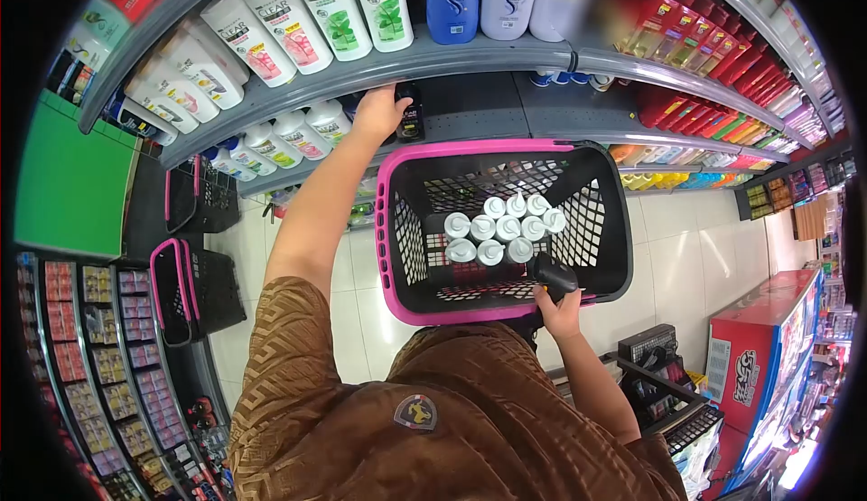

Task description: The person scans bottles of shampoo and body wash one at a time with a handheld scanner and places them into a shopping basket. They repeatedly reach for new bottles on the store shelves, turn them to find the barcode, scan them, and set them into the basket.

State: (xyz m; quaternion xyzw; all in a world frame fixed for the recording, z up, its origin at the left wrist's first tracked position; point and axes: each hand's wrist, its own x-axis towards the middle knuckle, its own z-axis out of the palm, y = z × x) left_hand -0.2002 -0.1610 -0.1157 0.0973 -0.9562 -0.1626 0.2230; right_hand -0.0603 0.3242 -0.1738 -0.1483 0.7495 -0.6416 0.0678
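Note:
My left hand [381, 111] reaches onto the second shelf, closed around a dark bottle mostly hidden by the fingers. A black bottle [410, 114] stands just right of it. My right hand [560, 311] is closed round a black handheld device [554, 275], at the near right edge of the basket. This black basket [623, 230] has a pink rim and holds several bottles with white pump tops [508, 227], standing upright in rows.
White shampoo bottles [328, 13] line the upper shelf [506, 56], with a blue bottle [452, 0] beside them. More bottles [295, 135] stand on the lower shelf. Stacked baskets [217, 293] are at left, a red freezer [754, 356] at right.

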